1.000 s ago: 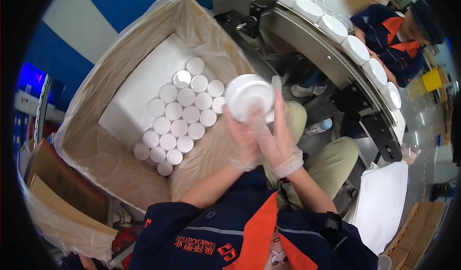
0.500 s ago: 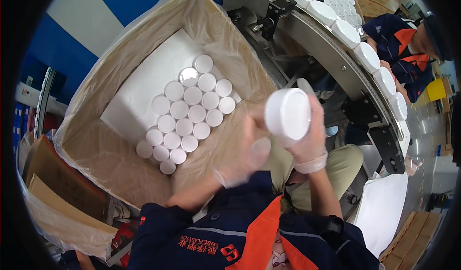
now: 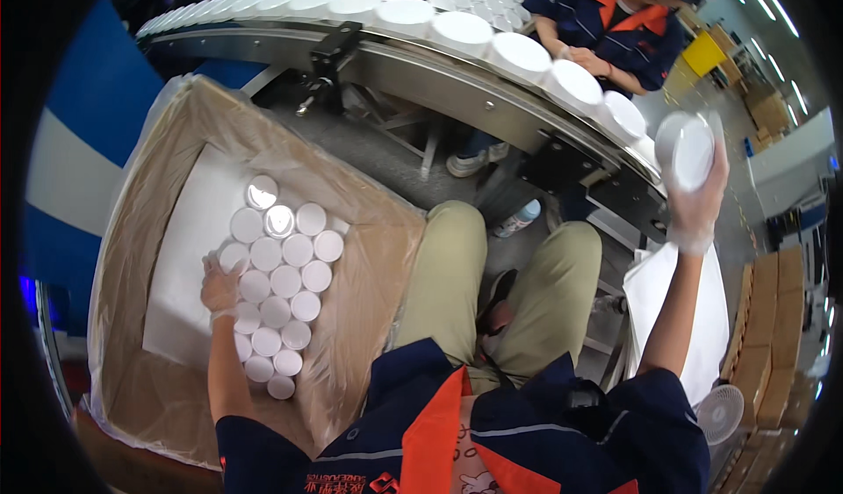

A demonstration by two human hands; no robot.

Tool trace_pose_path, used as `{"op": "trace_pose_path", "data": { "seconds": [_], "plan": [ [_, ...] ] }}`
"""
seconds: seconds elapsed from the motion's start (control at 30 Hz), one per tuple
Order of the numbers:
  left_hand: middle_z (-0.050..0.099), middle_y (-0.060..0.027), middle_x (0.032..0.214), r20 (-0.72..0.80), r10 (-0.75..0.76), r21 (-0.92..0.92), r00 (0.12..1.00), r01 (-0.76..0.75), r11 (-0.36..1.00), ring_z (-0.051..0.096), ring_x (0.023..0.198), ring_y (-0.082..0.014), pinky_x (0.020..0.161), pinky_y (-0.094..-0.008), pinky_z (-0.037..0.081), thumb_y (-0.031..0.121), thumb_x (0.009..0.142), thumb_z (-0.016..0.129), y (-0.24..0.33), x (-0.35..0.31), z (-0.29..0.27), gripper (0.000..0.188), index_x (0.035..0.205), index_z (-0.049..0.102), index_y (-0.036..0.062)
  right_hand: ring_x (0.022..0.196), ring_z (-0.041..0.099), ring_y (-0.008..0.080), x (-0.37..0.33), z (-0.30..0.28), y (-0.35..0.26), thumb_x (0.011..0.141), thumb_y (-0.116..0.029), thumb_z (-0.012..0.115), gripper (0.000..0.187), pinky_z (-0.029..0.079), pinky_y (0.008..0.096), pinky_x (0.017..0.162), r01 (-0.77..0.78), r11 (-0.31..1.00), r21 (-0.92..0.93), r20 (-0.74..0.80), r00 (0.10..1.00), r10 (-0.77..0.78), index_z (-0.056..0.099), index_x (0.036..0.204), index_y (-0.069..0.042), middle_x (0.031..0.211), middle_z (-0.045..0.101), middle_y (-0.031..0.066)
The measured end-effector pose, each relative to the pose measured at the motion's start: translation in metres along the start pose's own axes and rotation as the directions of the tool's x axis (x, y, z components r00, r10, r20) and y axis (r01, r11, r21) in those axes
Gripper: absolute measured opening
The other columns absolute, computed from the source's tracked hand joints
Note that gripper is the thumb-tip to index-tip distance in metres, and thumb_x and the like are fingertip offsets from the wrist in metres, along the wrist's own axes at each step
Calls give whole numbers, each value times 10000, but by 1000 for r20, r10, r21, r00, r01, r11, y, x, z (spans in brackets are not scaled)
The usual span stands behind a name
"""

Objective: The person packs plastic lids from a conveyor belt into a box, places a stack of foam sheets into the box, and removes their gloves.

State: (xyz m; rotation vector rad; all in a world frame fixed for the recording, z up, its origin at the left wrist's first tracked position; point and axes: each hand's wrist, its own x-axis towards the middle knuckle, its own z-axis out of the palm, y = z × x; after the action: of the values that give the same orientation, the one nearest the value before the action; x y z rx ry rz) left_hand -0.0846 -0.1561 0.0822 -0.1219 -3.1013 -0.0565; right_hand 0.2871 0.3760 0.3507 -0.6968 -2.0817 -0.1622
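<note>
Down in the lined carton, my left hand (image 3: 219, 284) reaches to the left side of a packed group of white round plastic jars (image 3: 285, 281). Its gloved fingers are spread and rest against the outer jars; part of the jars there is covered by the hand. Raised at the far right, my gloved right hand (image 3: 700, 200) grips a white round jar (image 3: 691, 153), slightly blurred, with its flat round face toward me. The carton (image 3: 364, 202) has a clear plastic liner and a white sheet (image 3: 176, 305) under the jars.
A curved conveyor (image 3: 439, 77) carries a line of white jars across the top. Beyond it stands a co-worker (image 3: 606, 28) with hands together. White sheets (image 3: 716, 318) lie at my right. A bottle (image 3: 518, 219) stands on the floor past my knees; brown cartons (image 3: 773, 318) are stacked far right.
My left hand has gone from in front of me down into the carton. The right hand has moved up and right, carrying a jar. My view has shifted, showing more of the conveyor.
</note>
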Motion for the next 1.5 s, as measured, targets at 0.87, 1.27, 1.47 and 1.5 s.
{"op": "trace_pose_path", "data": {
  "seconds": [0.87, 1.27, 1.47, 1.5],
  "plan": [
    [552, -56, 971, 304, 241, -912, 922, 355, -207, 543, 851, -120, 738, -262, 451, 205, 870, 512, 169, -171, -106, 317, 1098, 494, -15, 879, 527, 290, -52, 32, -85, 679, -35, 586, 316, 427, 383, 782, 67, 868, 492, 175, 969, -174, 540, 990, -10, 938, 549, 140],
    [479, -132, 1064, 221, 501, -916, 837, 355, -189, 441, 976, -195, 877, -300, 348, 363, 965, 221, 224, -243, -100, 466, 1187, 391, -9, 1069, 463, 232, -166, 70, -215, 746, -257, 652, 704, 368, 335, 913, -710, 208, 672, 740, 650, -171, 287, 1285, 13, 1170, 453, 155],
    [541, -121, 1015, -144, 378, -954, 915, -229, 191, 510, 937, -199, 824, -300, 394, 216, 820, 555, 135, -161, -71, 333, 1076, 501, 11, 995, 505, 187, -151, 75, -220, 737, -151, 606, 580, 397, 300, 872, -863, 167, 478, 873, 446, -197, 363, 1238, 14, 1104, 504, 109],
    [541, -148, 1053, 61, 180, -954, 982, 5, 298, 509, 1010, -241, 863, -324, 390, 221, 763, 630, 118, -144, -68, 395, 1075, 511, 11, 1001, 503, 185, -149, 75, -209, 729, -134, 594, 578, 395, 296, 874, -816, 186, 547, 834, 515, -196, 366, 1240, 11, 1109, 503, 104]
  ]
}}
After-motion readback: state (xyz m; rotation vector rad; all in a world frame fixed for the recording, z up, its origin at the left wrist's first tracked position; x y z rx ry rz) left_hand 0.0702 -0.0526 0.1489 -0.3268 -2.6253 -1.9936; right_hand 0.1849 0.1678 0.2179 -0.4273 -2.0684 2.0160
